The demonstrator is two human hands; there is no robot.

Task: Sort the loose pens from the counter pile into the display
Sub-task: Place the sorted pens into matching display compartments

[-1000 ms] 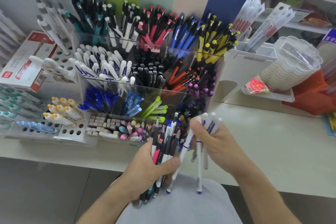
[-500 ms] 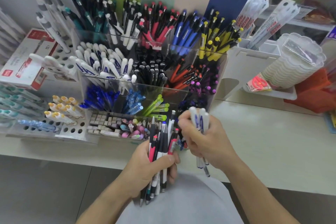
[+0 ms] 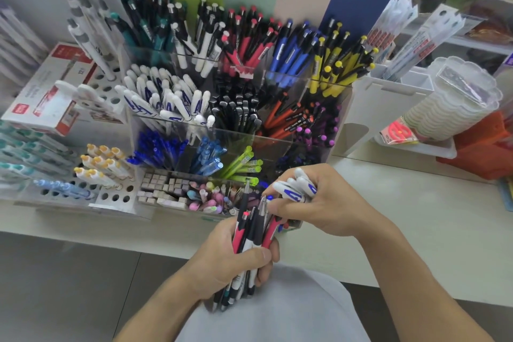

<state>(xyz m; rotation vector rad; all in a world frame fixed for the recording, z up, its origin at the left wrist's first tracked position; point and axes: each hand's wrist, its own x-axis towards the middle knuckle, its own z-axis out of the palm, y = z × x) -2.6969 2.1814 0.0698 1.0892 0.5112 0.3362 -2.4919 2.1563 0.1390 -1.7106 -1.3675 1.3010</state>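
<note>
Small cluster of white capped pens with blue lettering (image 3: 298, 189) grasped in right hand (image 3: 324, 208), caps pointing up and left toward the display. Mixed bundle of red, black and white click pens (image 3: 251, 233) clenched upright in left hand (image 3: 230, 261), tips near the right fingers. Matching white-and-blue pens' compartment (image 3: 166, 103) in clear acrylic tiered display (image 3: 274, 144) up and to the left, well apart. Probably next: long axis tilted to match those slanting barrels, right hand carrying across. Pale table (image 3: 416, 216) beneath.
</note>
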